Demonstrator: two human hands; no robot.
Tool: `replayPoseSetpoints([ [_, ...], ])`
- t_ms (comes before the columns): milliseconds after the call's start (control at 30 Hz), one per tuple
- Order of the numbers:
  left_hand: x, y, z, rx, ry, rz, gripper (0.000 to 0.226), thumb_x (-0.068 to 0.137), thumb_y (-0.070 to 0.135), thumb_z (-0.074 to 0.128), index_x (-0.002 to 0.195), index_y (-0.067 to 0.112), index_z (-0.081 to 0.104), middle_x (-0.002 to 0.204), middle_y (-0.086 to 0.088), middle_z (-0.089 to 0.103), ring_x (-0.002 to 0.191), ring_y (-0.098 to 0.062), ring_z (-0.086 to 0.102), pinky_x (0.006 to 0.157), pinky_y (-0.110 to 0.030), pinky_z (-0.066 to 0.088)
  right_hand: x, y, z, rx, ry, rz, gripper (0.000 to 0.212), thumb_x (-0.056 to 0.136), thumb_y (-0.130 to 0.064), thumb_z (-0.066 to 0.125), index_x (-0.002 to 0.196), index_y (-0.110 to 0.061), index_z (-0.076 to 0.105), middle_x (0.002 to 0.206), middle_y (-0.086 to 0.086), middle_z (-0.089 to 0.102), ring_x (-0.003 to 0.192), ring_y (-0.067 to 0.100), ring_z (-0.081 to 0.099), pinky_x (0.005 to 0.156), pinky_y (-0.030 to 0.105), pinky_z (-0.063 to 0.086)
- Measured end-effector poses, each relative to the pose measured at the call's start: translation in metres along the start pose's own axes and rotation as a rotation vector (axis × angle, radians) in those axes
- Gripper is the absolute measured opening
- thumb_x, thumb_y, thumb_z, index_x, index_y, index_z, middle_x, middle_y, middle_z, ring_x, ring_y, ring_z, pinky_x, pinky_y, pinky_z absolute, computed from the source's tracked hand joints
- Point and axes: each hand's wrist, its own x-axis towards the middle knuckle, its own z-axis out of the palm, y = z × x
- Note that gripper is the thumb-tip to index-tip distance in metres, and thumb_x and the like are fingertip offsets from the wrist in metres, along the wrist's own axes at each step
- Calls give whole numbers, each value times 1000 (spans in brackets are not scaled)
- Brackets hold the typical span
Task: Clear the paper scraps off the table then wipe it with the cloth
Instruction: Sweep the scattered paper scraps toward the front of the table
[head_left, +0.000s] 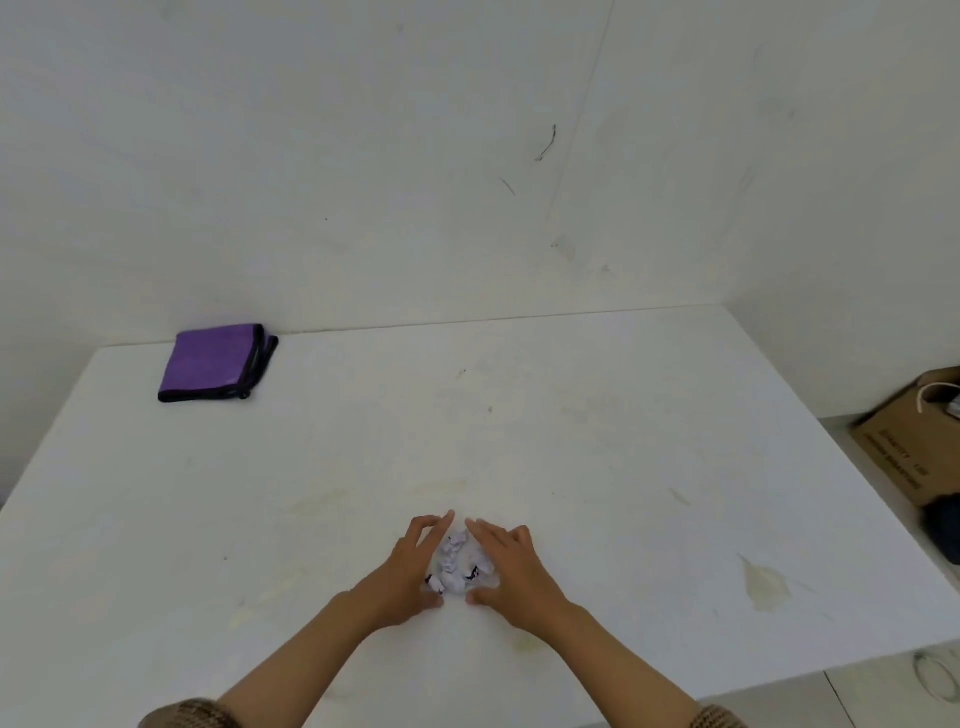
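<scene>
Room first, from the head view: the white surface (597, 441) runs back to a wall along its far edge, and I see its right edge falling away toward a floor where a cardboard box (914, 441) sits. The near edge shows at lower right. Most of the top is bare around my working spot, with yellowish stains (763, 582) to the right and faint smears across the middle.

The paper scraps (457, 564) lie gathered in one small heap near the front centre of the surface, crumpled white bits with dark printed marks. My left hand (410, 571) and right hand (511, 569) cup the heap from either side, palms facing inward, fingers (434, 527) stretched forward and nearly meeting at the tips beyond the pile. Both hands are spread open around the scraps, pressing in at the sides rather than gripping anything. Brown knit sleeves show at the bottom.

The cloth (213, 364), purple with dark trim, lies folded flat at the far left corner, well apart from the hands, just beside the wall.
</scene>
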Motion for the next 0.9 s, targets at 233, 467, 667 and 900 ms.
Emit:
replayPoseSetpoints([
  [233, 40, 33, 10, 4, -18, 56, 48, 82, 8, 64, 126, 4, 46, 116, -1, 38, 107, -15, 49, 84, -12, 34, -9, 24, -23, 21, 54, -1, 49, 88, -22, 61, 134, -16, 45, 131, 1, 49, 111, 19, 39, 93, 21, 30],
  [467, 68, 87, 42, -103, 16, 117, 34, 84, 2, 58, 117, -2, 51, 117, -16, 45, 103, -25, 52, 84, -20, 38, -31, 62, -46, 87, 229, 130, 32, 90, -18, 56, 122, -17, 58, 133, 6, 46, 120, 22, 43, 96, 18, 26],
  [667, 71, 115, 60, -67, 80, 173, 27, 95, 10, 45, 122, 6, 47, 107, -5, 50, 91, -7, 52, 82, -6, 39, -47, 86, -48, -23, 314, 229, 39, 88, -23, 49, 126, -23, 55, 124, -6, 58, 112, 24, 52, 92, 22, 40],
  [900, 54, 112, 62, -195, 58, 150, 56, 89, 3, 55, 139, 9, 31, 146, -10, 29, 134, -24, 35, 110, -25, 27, -53, 68, -49, -50, 401, 214, 47, 86, -27, 44, 132, -19, 51, 140, -2, 46, 130, 21, 34, 106, 32, 27],
])
